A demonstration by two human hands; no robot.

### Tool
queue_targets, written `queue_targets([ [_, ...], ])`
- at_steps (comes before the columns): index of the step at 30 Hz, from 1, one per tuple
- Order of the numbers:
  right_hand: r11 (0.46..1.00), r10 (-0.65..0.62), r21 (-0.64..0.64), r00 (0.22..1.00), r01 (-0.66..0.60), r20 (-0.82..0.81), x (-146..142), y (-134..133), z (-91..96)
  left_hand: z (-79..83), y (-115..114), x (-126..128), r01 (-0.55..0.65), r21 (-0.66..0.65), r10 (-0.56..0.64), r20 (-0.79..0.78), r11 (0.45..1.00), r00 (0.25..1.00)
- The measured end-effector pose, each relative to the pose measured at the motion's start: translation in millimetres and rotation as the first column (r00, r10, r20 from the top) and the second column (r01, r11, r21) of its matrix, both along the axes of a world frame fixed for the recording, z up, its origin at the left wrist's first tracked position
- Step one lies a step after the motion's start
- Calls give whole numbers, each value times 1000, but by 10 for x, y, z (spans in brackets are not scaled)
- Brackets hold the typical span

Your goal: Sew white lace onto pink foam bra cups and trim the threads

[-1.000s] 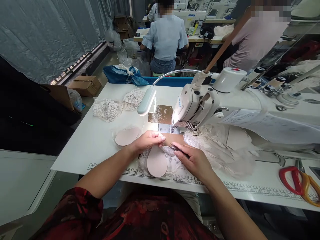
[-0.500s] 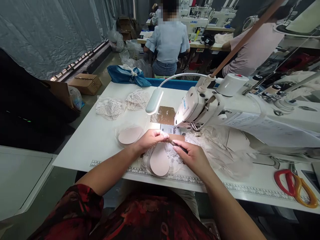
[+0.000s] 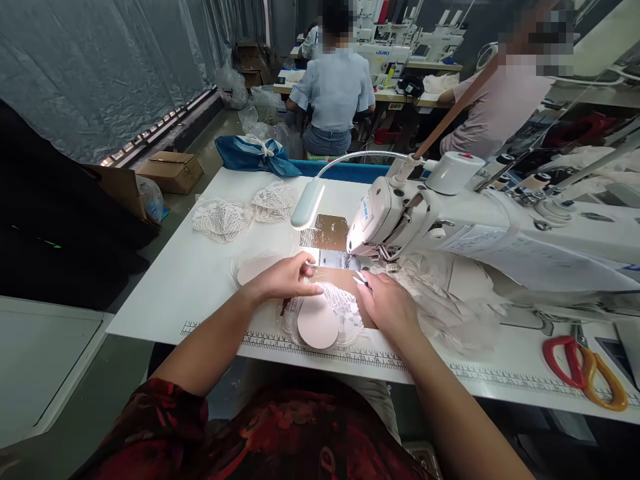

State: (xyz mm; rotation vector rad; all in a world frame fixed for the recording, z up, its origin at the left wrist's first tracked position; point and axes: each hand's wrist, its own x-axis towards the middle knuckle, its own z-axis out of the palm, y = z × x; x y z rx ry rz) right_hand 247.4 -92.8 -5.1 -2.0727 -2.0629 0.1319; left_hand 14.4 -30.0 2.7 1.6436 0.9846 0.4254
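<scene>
The right hand (image 3: 387, 303) is closed around a small pair of metal snips (image 3: 361, 279). Their short blades stick out past the fingers and point away from the person, up and to the left, toward the foot of the sewing machine (image 3: 425, 220). The left hand (image 3: 287, 277) lies on the far edge of a white lace piece (image 3: 345, 310), thumb flat on the fabric and fingers curled. Whether it pinches the lace cannot be told.

The lace piece lies on the white table (image 3: 200, 280) between the two hands, just in front of the person. On it sits one smooth, pale pink oval pad (image 3: 317, 323). The pad's long axis runs from the near table edge toward the machine, with its round end nearest the person.

A second pink pad (image 3: 253, 267) lies just left of the left hand. Two more crumpled lace pieces (image 3: 223, 219) lie farther back on the left. A soft heap of lace and pink fabric (image 3: 450, 293) sits under the machine's arm.

A gooseneck lamp (image 3: 307, 203) hangs over the work. A printed ruler strip (image 3: 320, 350) runs along the near table edge. One pair of red-and-orange scissors (image 3: 583, 363) lies far right.
</scene>
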Motion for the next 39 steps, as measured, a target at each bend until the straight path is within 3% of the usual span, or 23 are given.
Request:
queue_targets([
  [2, 998, 27, 51, 996, -32, 87, 99, -36, -25, 59, -31, -45, 115, 47, -106, -163, 992, 981],
  [4, 977, 164, 126, 984, -172, 69, 157, -70, -28, 102, -37, 12, 191, 105, -161, -246, 976, 956],
  [7, 892, 431, 161, 902, -423, -20, 176, -71, -14, 123, 68, 239, 274, 242, -194, -308, 931, 931],
  [9, 859, 506, 108, 862, -500, -30, 169, -29, -22, 115, 201, 411, 346, 345, -208, -378, 872, 902],
  [13, 896, 440, 42, 896, -442, 59, 168, 63, -100, 133, 329, 624, 402, 581, -38, -537, 708, 843],
  [16, 913, 388, 116, 920, -392, 52, 180, 72, -171, 155, 155, 651, 409, 657, -9, -522, 633, 853],
  [19, 916, 363, 164, 931, -365, 45, 180, 54, -208, 97, -63, 628, 467, 636, -125, -506, 615, 854],
  [21, 921, 348, 167, 936, -352, 53, 170, 51, -215, 13, -112, 603, 477, 657, -135, -501, 584, 855],
  [28, 949, 278, 136, 958, -286, 71, 98, 80, -227, -209, 158, 500, 423, 744, -160, -401, 518, 902],
  [32, 967, 249, 46, 967, -252, 52, 64, 102, -197, -208, 244, 448, 424, 756, -192, -381, 499, 905],
  [39, 960, 280, -5, 958, -280, 64, 46, 136, -174, -134, 233, 389, 503, 690, -144, -510, 521, 848],
])
